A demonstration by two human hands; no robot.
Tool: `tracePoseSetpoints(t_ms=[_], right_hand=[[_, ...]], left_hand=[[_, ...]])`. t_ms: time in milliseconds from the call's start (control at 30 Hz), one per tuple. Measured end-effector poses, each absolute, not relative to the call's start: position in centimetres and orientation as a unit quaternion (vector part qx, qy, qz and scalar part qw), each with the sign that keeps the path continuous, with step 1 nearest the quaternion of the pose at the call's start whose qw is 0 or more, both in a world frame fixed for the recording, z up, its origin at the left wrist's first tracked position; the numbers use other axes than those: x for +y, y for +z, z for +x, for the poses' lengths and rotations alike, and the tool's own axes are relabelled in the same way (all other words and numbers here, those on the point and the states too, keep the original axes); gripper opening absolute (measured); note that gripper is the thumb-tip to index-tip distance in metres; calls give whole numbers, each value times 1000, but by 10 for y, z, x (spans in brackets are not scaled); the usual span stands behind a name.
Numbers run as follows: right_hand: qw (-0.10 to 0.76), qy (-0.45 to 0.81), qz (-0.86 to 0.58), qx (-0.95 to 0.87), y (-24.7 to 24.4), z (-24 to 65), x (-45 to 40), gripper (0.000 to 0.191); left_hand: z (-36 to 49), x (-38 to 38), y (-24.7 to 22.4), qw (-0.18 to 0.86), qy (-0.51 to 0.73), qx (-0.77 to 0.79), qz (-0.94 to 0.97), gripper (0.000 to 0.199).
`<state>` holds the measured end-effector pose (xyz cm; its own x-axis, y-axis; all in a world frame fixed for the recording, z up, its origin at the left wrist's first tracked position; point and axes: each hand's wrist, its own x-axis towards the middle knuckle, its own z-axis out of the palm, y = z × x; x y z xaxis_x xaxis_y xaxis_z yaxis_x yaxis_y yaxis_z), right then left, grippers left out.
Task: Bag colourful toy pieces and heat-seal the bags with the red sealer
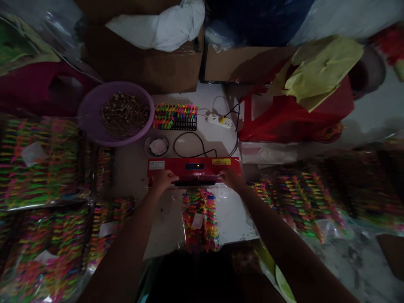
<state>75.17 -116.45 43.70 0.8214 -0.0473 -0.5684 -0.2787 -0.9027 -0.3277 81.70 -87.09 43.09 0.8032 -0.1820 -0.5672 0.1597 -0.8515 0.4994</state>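
Observation:
A red bar-shaped heat sealer (172, 165) with a small lit orange light lies across the white table in front of me. In front of it rests a clear plastic bag (199, 235) of colourful small pieces with a white label inside; the upper end of the bag reaches onto the sealer. My left hand (161, 181) is closed in a pinch at the left end of the dark sealing strip, on what looks like the bag's edge. At the right end, my right hand (232, 178) pinches the other side of that edge. The film between the fingers is hard to make out.
Behind the sealer are a purple basin (85, 120) of brownish pieces, a small bowl (157, 145), a black rack (186, 125) of colourful pieces and a power strip (219, 121). A red plastic stool (277, 122) lies right. Filled bags (47, 248) crowd both sides.

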Motion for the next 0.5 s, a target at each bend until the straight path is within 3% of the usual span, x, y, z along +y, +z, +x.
tracePoseSetpoints(t_ms=[233, 500], right_hand=[[203, 271, -934, 112, 432, 756, -1160, 5], [177, 196, -957, 123, 422, 741, -1150, 23]], left_hand=[[817, -868, 428, 260, -242, -3, 935, 18], [802, -884, 411, 234, -81, -11, 969, 16]])
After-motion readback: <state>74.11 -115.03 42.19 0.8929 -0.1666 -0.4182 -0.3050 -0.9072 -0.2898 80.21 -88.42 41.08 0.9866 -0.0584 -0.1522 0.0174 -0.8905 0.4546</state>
